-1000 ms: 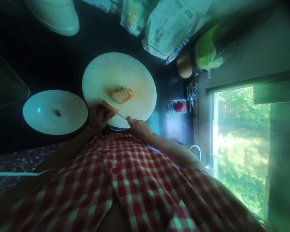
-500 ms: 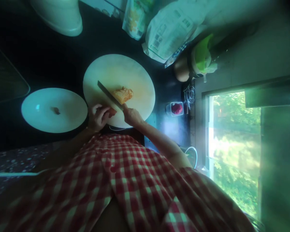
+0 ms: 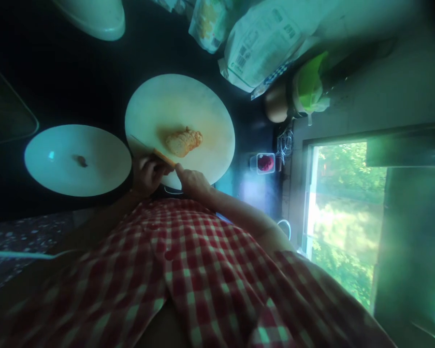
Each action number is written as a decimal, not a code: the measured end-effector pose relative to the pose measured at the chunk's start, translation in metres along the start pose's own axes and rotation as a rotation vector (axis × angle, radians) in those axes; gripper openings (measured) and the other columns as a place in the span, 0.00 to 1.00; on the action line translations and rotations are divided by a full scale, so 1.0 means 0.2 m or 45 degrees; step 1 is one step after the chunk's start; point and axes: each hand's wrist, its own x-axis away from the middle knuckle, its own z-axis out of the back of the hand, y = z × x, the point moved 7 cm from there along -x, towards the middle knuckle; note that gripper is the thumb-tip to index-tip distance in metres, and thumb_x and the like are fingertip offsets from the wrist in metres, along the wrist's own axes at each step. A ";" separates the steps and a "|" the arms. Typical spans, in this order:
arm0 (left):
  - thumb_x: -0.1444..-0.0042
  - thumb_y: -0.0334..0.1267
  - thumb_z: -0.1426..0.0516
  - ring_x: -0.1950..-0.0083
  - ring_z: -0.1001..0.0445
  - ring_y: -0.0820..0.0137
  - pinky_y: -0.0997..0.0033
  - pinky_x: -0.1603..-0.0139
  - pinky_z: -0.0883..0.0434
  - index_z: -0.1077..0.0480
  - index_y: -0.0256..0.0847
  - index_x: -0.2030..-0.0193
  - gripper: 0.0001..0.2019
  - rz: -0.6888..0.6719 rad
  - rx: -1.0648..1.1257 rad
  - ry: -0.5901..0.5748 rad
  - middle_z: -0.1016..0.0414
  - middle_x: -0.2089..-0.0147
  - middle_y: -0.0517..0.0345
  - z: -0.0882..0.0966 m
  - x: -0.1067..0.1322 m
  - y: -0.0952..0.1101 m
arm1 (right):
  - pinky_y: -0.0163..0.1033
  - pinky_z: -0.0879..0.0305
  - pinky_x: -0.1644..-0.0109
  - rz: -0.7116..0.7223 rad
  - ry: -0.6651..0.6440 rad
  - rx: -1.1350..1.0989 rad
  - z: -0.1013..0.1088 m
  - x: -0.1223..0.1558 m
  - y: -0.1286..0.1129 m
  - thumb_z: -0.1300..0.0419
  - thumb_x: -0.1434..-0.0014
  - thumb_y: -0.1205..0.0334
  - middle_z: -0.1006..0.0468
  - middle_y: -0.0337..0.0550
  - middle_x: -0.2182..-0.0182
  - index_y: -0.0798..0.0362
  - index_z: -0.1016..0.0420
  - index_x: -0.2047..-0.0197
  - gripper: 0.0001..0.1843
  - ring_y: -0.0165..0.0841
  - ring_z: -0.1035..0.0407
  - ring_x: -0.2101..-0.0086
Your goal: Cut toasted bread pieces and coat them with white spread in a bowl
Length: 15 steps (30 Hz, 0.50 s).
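Chunk [image 3: 183, 143] just beyond grip, bowl [image 3: 58, 169] L, tub [image 3: 254, 164] R; pack [image 3: 208, 25] farther off, cut off; R hand [image 3: 195, 183] grips knife [image 3: 140, 141], blade partly hidden; L hand [image 3: 145, 176] holds slice [image 3: 164, 157], shadowed.

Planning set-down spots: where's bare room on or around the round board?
Dark counter between white bowl and white vessel, left of the board, looks bare, though dim; so does the board's far part, beyond the browned food. Crowded: the near edge, with left hand, right hand and orange piece.
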 end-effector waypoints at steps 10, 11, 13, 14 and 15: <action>0.30 0.57 0.41 0.40 0.23 0.48 0.43 0.36 0.24 0.25 0.43 0.50 0.19 -0.010 -0.059 -0.101 0.22 0.51 0.41 -0.02 -0.09 0.04 | 0.46 0.21 0.46 -0.152 0.173 -0.060 0.12 -0.07 0.17 0.57 0.26 0.75 0.12 0.59 0.50 0.60 0.39 0.25 0.29 0.46 0.16 0.48; 0.29 0.57 0.42 0.41 0.23 0.48 0.43 0.36 0.25 0.25 0.43 0.50 0.19 -0.015 -0.052 -0.099 0.22 0.51 0.42 -0.03 -0.11 0.04 | 0.45 0.22 0.47 -0.159 0.175 -0.043 0.12 -0.02 0.19 0.57 0.26 0.74 0.12 0.59 0.51 0.59 0.38 0.25 0.29 0.46 0.16 0.49; 0.27 0.57 0.44 0.43 0.23 0.49 0.43 0.36 0.26 0.25 0.44 0.50 0.19 -0.033 -0.039 -0.091 0.21 0.53 0.43 -0.04 -0.13 0.04 | 0.44 0.22 0.48 -0.132 0.167 -0.014 0.10 0.09 0.18 0.59 0.24 0.73 0.12 0.58 0.51 0.59 0.38 0.26 0.28 0.45 0.16 0.51; 0.26 0.57 0.46 0.44 0.22 0.50 0.44 0.37 0.27 0.25 0.44 0.51 0.19 -0.047 -0.036 -0.091 0.21 0.54 0.43 -0.05 -0.14 0.03 | 0.43 0.22 0.49 -0.119 0.157 -0.005 0.09 0.14 0.17 0.59 0.23 0.72 0.13 0.58 0.51 0.58 0.37 0.26 0.27 0.44 0.16 0.51; 0.25 0.58 0.48 0.46 0.22 0.51 0.46 0.38 0.27 0.25 0.44 0.53 0.21 -0.061 -0.036 -0.099 0.21 0.55 0.44 -0.06 -0.15 0.03 | 0.42 0.23 0.50 -0.113 0.143 -0.001 0.07 0.17 0.16 0.59 0.23 0.72 0.13 0.58 0.51 0.58 0.37 0.26 0.27 0.43 0.16 0.51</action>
